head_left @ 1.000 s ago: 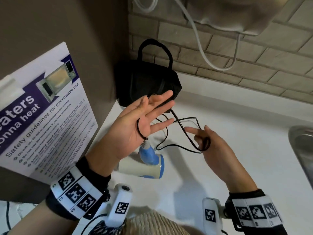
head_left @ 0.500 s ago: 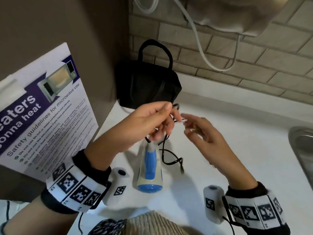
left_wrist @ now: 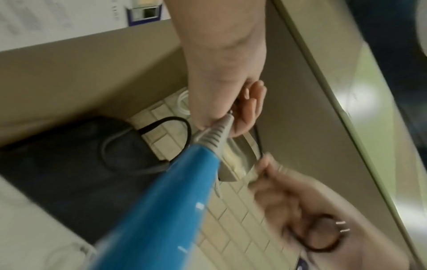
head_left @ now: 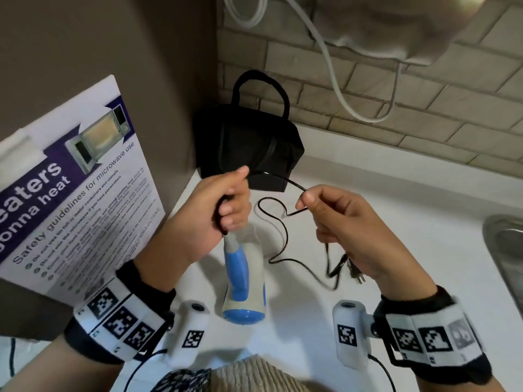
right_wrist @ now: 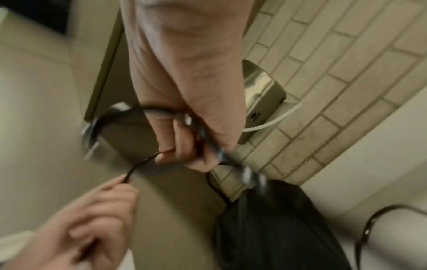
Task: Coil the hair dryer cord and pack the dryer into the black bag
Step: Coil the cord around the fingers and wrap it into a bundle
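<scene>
The blue and white hair dryer (head_left: pixel 244 278) hangs nozzle-down above the white counter (head_left: pixel 396 216), and fills the left wrist view as a blue handle (left_wrist: pixel 180 191). My left hand (head_left: pixel 230 206) grips loops of the black cord (head_left: pixel 283 236) just above the grey strain relief (left_wrist: pixel 217 131). My right hand (head_left: pixel 311 202) pinches the cord a short span away, holding it taut between both hands. The plug (head_left: pixel 355 271) dangles below the right palm. The black bag (head_left: pixel 249 148) stands in the corner behind the hands; whether it is open is not visible.
A microwave safety poster (head_left: pixel 70 193) leans on the wall at left. A steel sink rim (head_left: pixel 506 250) lies at right. On the brick wall above hang a white cable (head_left: pixel 339 89) and a metal dispenser (head_left: pixel 382 29).
The left hand went from an open palm to a fist round the cord loops. The right hand drew the cord out to the right, and the dryer now hangs lower.
</scene>
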`<action>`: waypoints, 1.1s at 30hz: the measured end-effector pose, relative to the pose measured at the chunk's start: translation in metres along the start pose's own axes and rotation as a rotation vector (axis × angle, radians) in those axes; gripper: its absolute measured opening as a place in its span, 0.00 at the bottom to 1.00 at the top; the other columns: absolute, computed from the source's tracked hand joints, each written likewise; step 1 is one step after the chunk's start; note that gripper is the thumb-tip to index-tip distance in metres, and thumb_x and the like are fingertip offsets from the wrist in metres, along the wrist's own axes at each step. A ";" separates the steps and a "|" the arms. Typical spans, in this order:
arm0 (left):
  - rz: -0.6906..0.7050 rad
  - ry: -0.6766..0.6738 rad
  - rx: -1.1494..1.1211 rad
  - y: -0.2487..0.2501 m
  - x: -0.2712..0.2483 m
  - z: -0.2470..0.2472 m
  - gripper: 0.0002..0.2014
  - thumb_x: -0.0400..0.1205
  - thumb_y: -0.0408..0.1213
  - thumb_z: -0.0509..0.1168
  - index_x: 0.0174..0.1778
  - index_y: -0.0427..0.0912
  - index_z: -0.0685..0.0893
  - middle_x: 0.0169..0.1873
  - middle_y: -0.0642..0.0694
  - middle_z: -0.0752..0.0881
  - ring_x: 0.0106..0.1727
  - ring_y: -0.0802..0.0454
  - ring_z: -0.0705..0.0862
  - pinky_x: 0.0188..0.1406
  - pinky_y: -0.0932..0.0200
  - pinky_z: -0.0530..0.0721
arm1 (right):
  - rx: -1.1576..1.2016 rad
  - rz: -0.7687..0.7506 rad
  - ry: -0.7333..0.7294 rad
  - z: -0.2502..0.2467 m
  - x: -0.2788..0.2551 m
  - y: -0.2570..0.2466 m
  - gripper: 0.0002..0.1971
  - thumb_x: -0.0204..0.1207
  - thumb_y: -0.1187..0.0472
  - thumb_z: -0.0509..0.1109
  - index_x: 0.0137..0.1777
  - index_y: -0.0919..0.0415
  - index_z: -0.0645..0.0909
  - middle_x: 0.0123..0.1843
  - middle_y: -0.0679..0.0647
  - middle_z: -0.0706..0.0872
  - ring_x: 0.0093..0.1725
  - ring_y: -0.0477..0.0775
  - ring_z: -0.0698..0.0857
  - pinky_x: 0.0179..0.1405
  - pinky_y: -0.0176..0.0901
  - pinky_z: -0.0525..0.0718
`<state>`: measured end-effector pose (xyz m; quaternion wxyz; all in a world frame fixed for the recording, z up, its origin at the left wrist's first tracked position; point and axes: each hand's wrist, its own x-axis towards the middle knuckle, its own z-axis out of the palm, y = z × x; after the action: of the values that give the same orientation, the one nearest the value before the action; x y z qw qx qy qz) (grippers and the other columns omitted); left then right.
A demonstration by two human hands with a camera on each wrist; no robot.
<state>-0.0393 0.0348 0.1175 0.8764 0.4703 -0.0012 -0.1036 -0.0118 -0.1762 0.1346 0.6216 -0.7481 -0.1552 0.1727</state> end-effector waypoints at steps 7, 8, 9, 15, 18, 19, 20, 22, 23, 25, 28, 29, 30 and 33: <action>0.128 0.115 -0.008 -0.008 0.001 0.002 0.10 0.83 0.39 0.55 0.43 0.40 0.80 0.22 0.52 0.84 0.21 0.58 0.80 0.20 0.70 0.76 | -0.452 0.147 -0.065 0.006 -0.010 0.055 0.13 0.85 0.54 0.58 0.43 0.52 0.82 0.21 0.43 0.70 0.20 0.44 0.67 0.25 0.40 0.74; 0.134 0.094 0.021 -0.009 0.002 0.002 0.12 0.85 0.37 0.53 0.47 0.40 0.82 0.27 0.52 0.88 0.25 0.59 0.84 0.24 0.70 0.79 | -0.501 0.153 -0.077 0.008 -0.012 0.059 0.13 0.85 0.55 0.56 0.44 0.52 0.81 0.24 0.44 0.73 0.19 0.42 0.68 0.23 0.38 0.75; 0.141 0.059 0.035 -0.010 0.003 0.001 0.13 0.85 0.35 0.52 0.52 0.40 0.83 0.35 0.51 0.92 0.33 0.58 0.88 0.30 0.69 0.83 | -0.537 0.160 -0.085 0.009 -0.014 0.062 0.12 0.85 0.56 0.56 0.45 0.52 0.80 0.25 0.45 0.76 0.19 0.42 0.71 0.22 0.35 0.76; 0.190 -0.073 -0.054 -0.010 0.010 -0.013 0.19 0.87 0.29 0.48 0.74 0.34 0.71 0.69 0.39 0.81 0.70 0.43 0.80 0.65 0.52 0.81 | -0.800 0.141 -0.140 0.011 -0.029 0.075 0.10 0.82 0.62 0.55 0.49 0.51 0.77 0.30 0.47 0.80 0.28 0.45 0.79 0.29 0.32 0.73; 0.186 -0.085 -0.066 -0.014 0.015 -0.017 0.21 0.88 0.28 0.46 0.78 0.33 0.66 0.74 0.38 0.76 0.74 0.42 0.77 0.69 0.47 0.78 | -0.911 0.151 -0.179 0.018 -0.039 0.073 0.10 0.81 0.60 0.55 0.55 0.50 0.77 0.30 0.44 0.77 0.32 0.49 0.78 0.34 0.43 0.73; 0.187 -0.082 -0.064 -0.016 0.016 -0.018 0.21 0.88 0.28 0.46 0.78 0.33 0.65 0.74 0.38 0.76 0.74 0.42 0.76 0.70 0.46 0.78 | -0.979 0.143 -0.202 0.021 -0.043 0.071 0.11 0.82 0.59 0.54 0.58 0.51 0.75 0.33 0.45 0.79 0.36 0.52 0.80 0.37 0.46 0.74; 0.188 -0.076 -0.060 -0.017 0.018 -0.018 0.21 0.88 0.29 0.47 0.78 0.34 0.66 0.74 0.38 0.75 0.74 0.42 0.76 0.71 0.46 0.77 | -1.048 0.125 -0.227 0.024 -0.047 0.068 0.11 0.84 0.57 0.52 0.61 0.51 0.73 0.39 0.48 0.83 0.41 0.56 0.82 0.39 0.48 0.76; 0.177 -0.060 -0.046 -0.017 0.020 -0.021 0.20 0.88 0.29 0.48 0.76 0.33 0.69 0.74 0.36 0.75 0.75 0.42 0.75 0.73 0.46 0.74 | -1.178 0.088 -0.270 0.032 -0.056 0.064 0.12 0.86 0.56 0.48 0.62 0.53 0.70 0.43 0.54 0.83 0.42 0.64 0.81 0.36 0.51 0.75; 0.163 -0.051 -0.039 -0.017 0.021 -0.023 0.19 0.87 0.29 0.49 0.73 0.33 0.71 0.74 0.35 0.76 0.74 0.41 0.76 0.74 0.45 0.72 | -1.239 0.078 -0.298 0.037 -0.059 0.060 0.10 0.85 0.58 0.49 0.62 0.55 0.69 0.41 0.54 0.82 0.39 0.65 0.77 0.31 0.50 0.71; 0.135 -0.037 -0.016 -0.016 0.023 -0.027 0.16 0.86 0.30 0.51 0.68 0.33 0.76 0.73 0.34 0.77 0.74 0.40 0.76 0.75 0.44 0.71 | -1.310 0.071 -0.343 0.042 -0.064 0.052 0.10 0.83 0.64 0.52 0.61 0.54 0.67 0.44 0.54 0.83 0.37 0.64 0.74 0.27 0.50 0.66; 0.118 -0.020 0.053 -0.014 0.024 -0.029 0.15 0.86 0.30 0.53 0.66 0.35 0.78 0.72 0.37 0.77 0.74 0.43 0.77 0.75 0.47 0.71 | -1.259 0.037 -0.313 0.036 -0.068 0.034 0.14 0.81 0.64 0.54 0.62 0.49 0.69 0.52 0.47 0.85 0.46 0.60 0.82 0.32 0.47 0.68; 0.117 -0.016 0.081 -0.013 0.024 -0.028 0.16 0.85 0.31 0.54 0.68 0.35 0.77 0.73 0.38 0.77 0.74 0.44 0.76 0.75 0.49 0.72 | -1.219 -0.008 -0.269 0.033 -0.069 0.026 0.13 0.80 0.64 0.55 0.60 0.47 0.70 0.50 0.45 0.86 0.45 0.56 0.84 0.29 0.44 0.68; 0.115 -0.015 0.111 -0.013 0.024 -0.027 0.18 0.84 0.33 0.55 0.70 0.36 0.76 0.73 0.39 0.77 0.74 0.45 0.76 0.74 0.52 0.72 | -1.217 -0.058 -0.233 0.031 -0.068 0.018 0.11 0.78 0.63 0.57 0.55 0.46 0.72 0.45 0.42 0.86 0.40 0.51 0.85 0.25 0.40 0.66; 0.089 -0.024 0.186 -0.012 0.025 -0.020 0.23 0.81 0.37 0.58 0.74 0.41 0.73 0.74 0.42 0.77 0.74 0.49 0.76 0.74 0.57 0.73 | -1.164 -0.260 -0.060 0.026 -0.066 -0.003 0.05 0.71 0.58 0.63 0.43 0.45 0.74 0.33 0.38 0.84 0.27 0.46 0.82 0.18 0.36 0.70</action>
<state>-0.0154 0.0401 0.0939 0.8325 0.5480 -0.0422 -0.0694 -0.0824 -0.1820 0.1372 0.1209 -0.9354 -0.3321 0.0029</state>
